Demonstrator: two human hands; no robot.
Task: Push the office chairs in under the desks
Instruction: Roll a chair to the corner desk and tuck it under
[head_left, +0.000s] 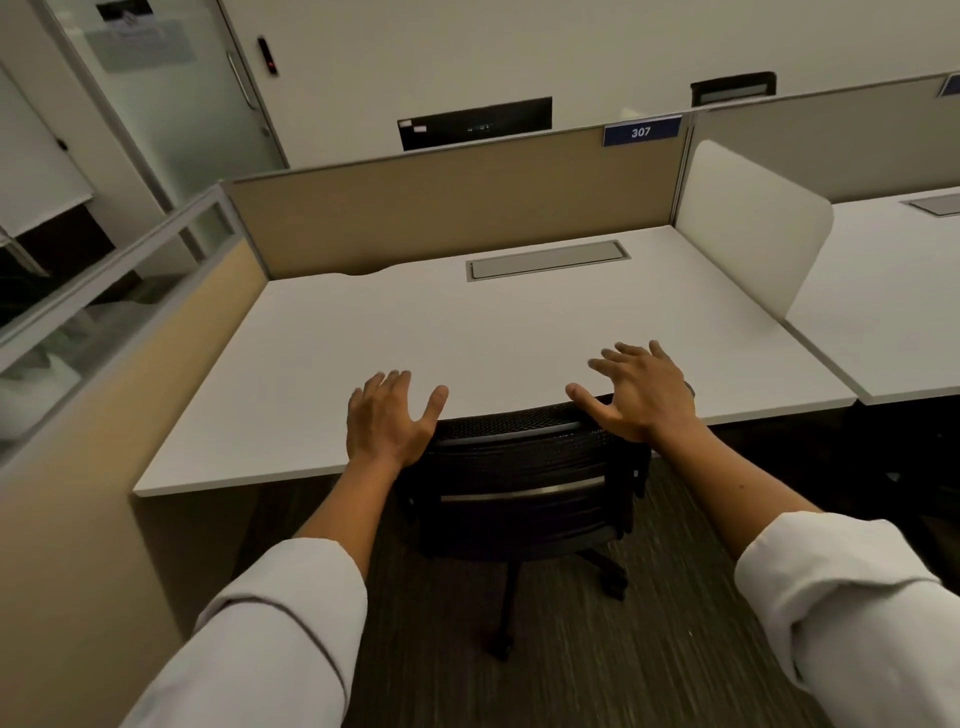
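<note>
Head view looks down on a white desk (467, 332) walled at its far and left sides by tan partitions (447, 202), the far one carrying a blue "307" tag (642, 131), and a grey cable hatch (546, 260) lies flush in the far part of the top. A black mesh office chair (524, 467) stands on dark carpet (649, 649) with its backrest top right against the near desk edge and its seat hidden beneath. Over that backrest the left hand (387, 421) and right hand (636, 389) hang with fingers spread and loose, grasping nothing, white sleeves (275, 623) rolled to the forearms.
</note>
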